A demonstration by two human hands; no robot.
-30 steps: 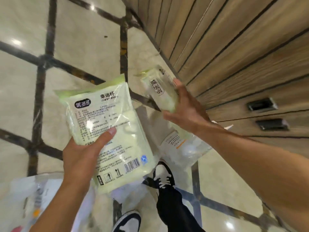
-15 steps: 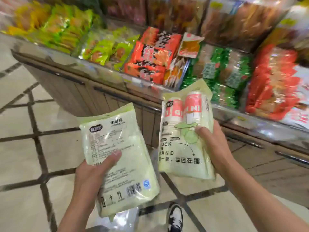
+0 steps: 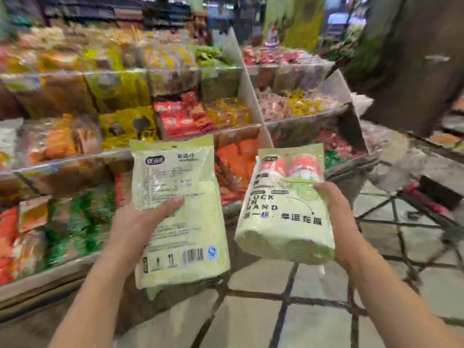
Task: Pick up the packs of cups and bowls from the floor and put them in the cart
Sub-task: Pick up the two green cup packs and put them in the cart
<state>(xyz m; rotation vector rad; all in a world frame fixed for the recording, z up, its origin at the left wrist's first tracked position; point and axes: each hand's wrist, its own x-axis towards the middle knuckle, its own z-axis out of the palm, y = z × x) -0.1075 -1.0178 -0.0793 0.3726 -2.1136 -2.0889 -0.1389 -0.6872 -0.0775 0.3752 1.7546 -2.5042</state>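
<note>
Two pale green packs of paper cups are held up in front of me, side by side and apart. My left hand [image 3: 136, 223] grips the left pack of cups [image 3: 185, 222] from its left edge, thumb across the printed back with a barcode. My right hand [image 3: 337, 219] grips the right pack of cups [image 3: 283, 222] from its right edge; this pack shows red cups and the words LUCK IN HAND. A metal cart [image 3: 411, 177] appears blurred at the right, beyond my right hand. Its inside is hard to make out.
Tiered snack shelves [image 3: 150, 109] packed with colourful bags fill the left and middle, close behind the packs. A dark wooden pillar [image 3: 414, 66] stands at the far right. Pale tiled floor [image 3: 313, 310] with dark lines lies below my arms.
The view has risen from the floor and swung right along the shelves. Both packs stay in my hands and are now raised higher. The cart has come into view at the right.
</note>
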